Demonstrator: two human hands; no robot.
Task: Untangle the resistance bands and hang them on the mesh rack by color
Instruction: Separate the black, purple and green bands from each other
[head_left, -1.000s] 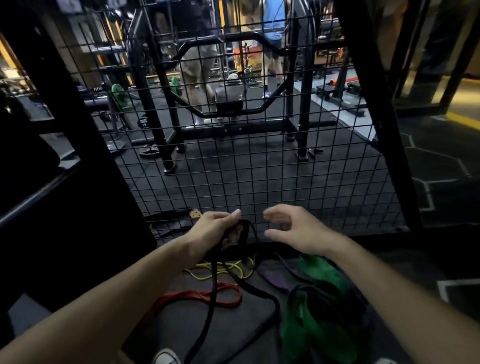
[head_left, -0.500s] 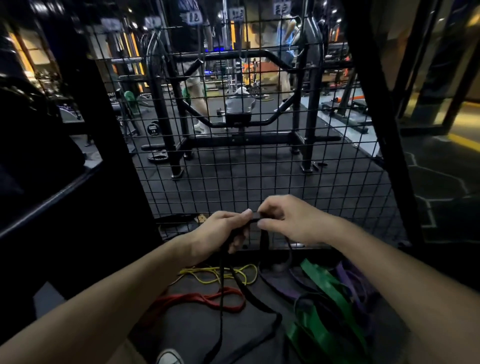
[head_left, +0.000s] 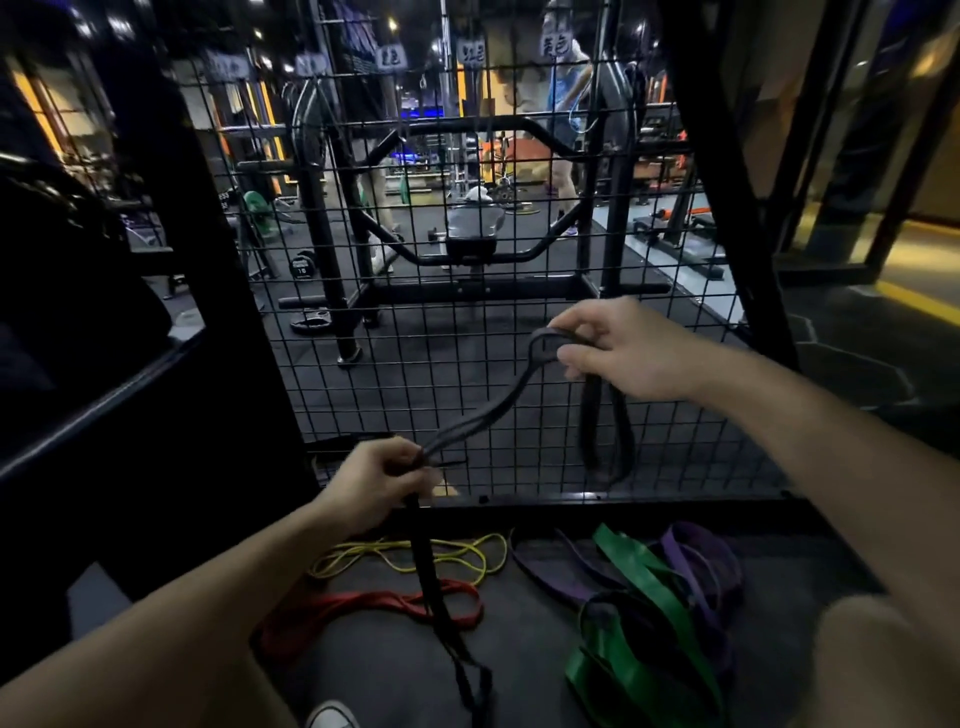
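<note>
A: Since a moment ago your hands have pulled apart; they were pinching the black band (head_left: 478, 415) together low by the mesh, and now it is stretched between them.

B: How do the hands sit now?

A: Head view only. Your left hand (head_left: 382, 480) is clenched round the band near you, low and left of centre. Your right hand (head_left: 623, 348) is higher and further right, fingers curled round the band's upper bend, with a loop hanging below it against the mesh rack (head_left: 519, 291).

B: And the rest of it?

A: A tail drops from your left hand to the floor, crossing the yellow band (head_left: 467, 558) and the red band (head_left: 374, 605). The green band (head_left: 649, 587) and purple bands (head_left: 696, 561) lie in a heap to the right, apparently still knotted together.

B: How will it handle?

A: I judge it light, limp and rubbery: it sags wherever you don't hold it, and it will stretch rather than slide. Keep your grip at the bend, where the doubled strap gives you a loop to hang, and lift the tail clear of the red one first.
</note>
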